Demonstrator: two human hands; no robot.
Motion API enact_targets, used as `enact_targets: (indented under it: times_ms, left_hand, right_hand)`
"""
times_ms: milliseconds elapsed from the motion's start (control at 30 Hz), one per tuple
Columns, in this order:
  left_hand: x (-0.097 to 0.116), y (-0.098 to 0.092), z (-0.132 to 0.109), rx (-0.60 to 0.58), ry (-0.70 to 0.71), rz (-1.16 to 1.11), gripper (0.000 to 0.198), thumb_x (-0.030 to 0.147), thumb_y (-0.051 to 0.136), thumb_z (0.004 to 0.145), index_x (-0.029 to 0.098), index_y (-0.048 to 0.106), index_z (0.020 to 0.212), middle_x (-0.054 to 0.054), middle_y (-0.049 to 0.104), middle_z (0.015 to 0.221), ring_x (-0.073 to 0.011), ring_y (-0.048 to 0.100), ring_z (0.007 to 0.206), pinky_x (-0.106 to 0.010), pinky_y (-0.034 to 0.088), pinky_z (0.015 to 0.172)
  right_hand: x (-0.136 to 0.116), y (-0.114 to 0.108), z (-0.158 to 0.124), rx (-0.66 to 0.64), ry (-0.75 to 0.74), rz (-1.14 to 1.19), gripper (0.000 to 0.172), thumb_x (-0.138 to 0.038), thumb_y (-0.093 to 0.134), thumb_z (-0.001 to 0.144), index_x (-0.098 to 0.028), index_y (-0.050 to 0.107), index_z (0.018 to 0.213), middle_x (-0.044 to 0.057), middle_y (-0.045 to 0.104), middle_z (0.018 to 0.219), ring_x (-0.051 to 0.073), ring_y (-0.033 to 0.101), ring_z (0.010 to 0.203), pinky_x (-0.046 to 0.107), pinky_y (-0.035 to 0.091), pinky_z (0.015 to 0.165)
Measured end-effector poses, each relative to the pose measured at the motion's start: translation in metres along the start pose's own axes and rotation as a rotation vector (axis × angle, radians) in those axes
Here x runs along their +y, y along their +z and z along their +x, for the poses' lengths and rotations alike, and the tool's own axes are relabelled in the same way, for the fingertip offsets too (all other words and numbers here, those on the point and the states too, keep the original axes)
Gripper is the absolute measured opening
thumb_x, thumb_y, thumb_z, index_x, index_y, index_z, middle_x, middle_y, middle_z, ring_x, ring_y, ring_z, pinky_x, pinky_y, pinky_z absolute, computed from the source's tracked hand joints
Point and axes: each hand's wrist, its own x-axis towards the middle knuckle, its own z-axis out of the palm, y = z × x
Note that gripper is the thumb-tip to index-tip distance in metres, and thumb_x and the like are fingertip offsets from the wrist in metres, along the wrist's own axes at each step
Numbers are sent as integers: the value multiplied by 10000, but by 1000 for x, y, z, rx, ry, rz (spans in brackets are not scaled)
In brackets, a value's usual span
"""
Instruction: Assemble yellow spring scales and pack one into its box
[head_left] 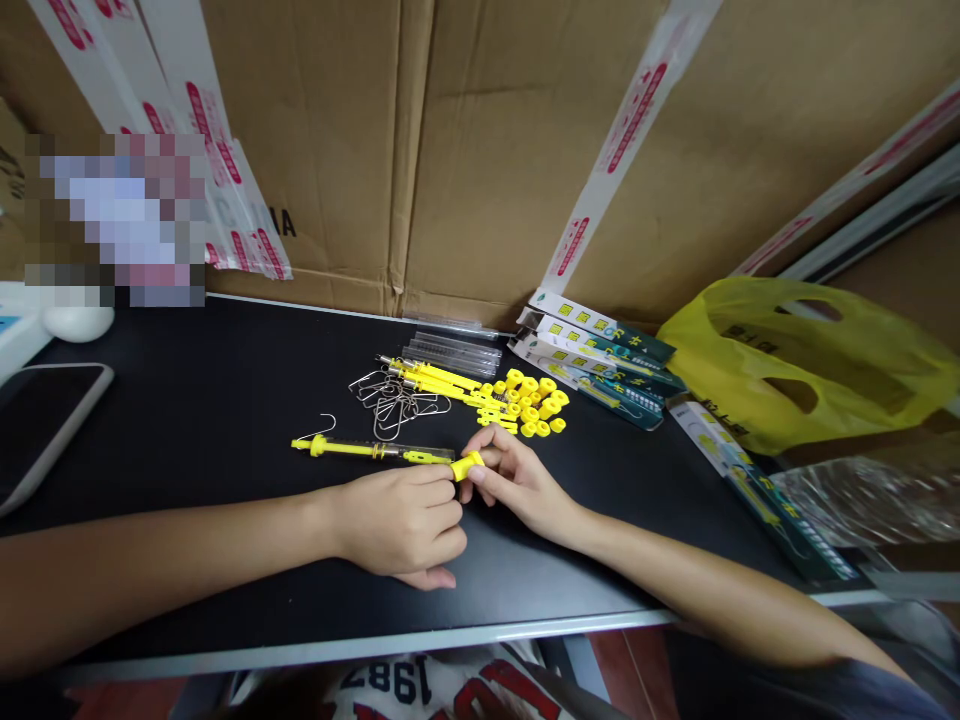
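Observation:
My right hand (521,485) pinches a small yellow cap (468,465) between thumb and fingers. Right beside it is my left hand (409,520), its fingers curled and its index finger against the cap; what those fingers hold, if anything, is hidden. Just beyond the left hand lies a spring scale (375,450), a clear tube with yellow inner parts and a wire hook at its left end. The tube's right end comes close to the cap; whether they touch I cannot tell. Farther back lie loose yellow caps (529,388), wire hooks (397,405) and yellow rods with springs (435,378).
Clear tubes (454,352) lie near the cardboard (315,150) at the back. Printed boxes (600,345) are stacked right of the parts, with another box (765,490) nearer. A yellow plastic bag (720,340) sits at right. At left rests a phone (45,420) on the black table (202,420).

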Motion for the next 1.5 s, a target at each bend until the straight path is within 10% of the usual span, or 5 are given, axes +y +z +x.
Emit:
enact_targets:
  times_ms: [667, 933, 1500]
  left_hand:
    - [0, 0, -1, 42, -19, 28, 318, 393, 491, 878, 186, 530, 641, -1, 523, 614, -153, 487, 617, -302, 414, 687]
    - [-8, 0, -4, 16, -548, -73, 265, 406, 461, 915, 163, 542, 846, -10, 599, 787, -163, 517, 721, -318, 342, 725]
    - [-9, 2, -5, 7, -624, -260, 159, 287, 466, 919, 188, 589, 934, 11, 614, 782, -145, 535, 731, -302, 308, 763]
  right_hand:
    - [-3, -4, -1, 39, 4, -62, 218, -346, 582, 875, -187, 438, 910, -8, 625, 673, 65, 441, 514, 192, 331, 487]
    - [-2, -3, -6, 31, -48, -115, 224, -319, 608, 858, -194, 444, 945, 6, 622, 772, 106, 582, 668, 231, 425, 605]
    - [-3, -3, -9, 64, -124, -297, 234, -348, 618, 840, -202, 457, 926, 8, 597, 759, 127, 584, 665, 249, 430, 581]
